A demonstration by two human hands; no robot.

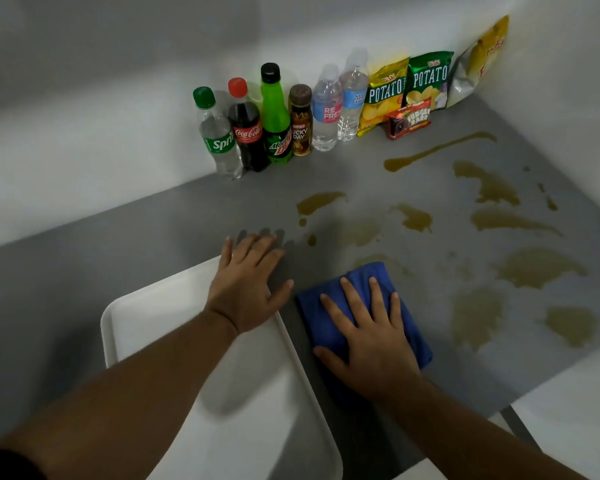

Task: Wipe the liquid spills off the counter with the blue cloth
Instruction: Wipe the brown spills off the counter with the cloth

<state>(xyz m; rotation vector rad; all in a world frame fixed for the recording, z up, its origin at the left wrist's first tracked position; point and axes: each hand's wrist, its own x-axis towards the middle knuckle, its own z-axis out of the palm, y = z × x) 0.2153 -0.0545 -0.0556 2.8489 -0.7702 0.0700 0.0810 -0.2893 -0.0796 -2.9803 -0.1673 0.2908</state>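
A folded blue cloth (317,306) lies flat on the grey counter (153,244). My right hand (368,337) presses down on it with the fingers spread. My left hand (248,285) rests flat, palm down, partly on the counter and partly on the far right corner of a white tray (160,317). Several brownish liquid spills mark the counter to the right and beyond the cloth, such as a long streak (430,152), a puddle (537,268) and a small patch (317,200).
A row of bottles stands against the back wall: Sprite (217,133), Coca-Cola (246,128), Mountain Dew (276,116), a brown drink (300,121) and two water bottles (340,102). Chip bags (406,88) and a snack pack (409,117) sit by the corner. The counter's edge (534,386) runs at lower right.
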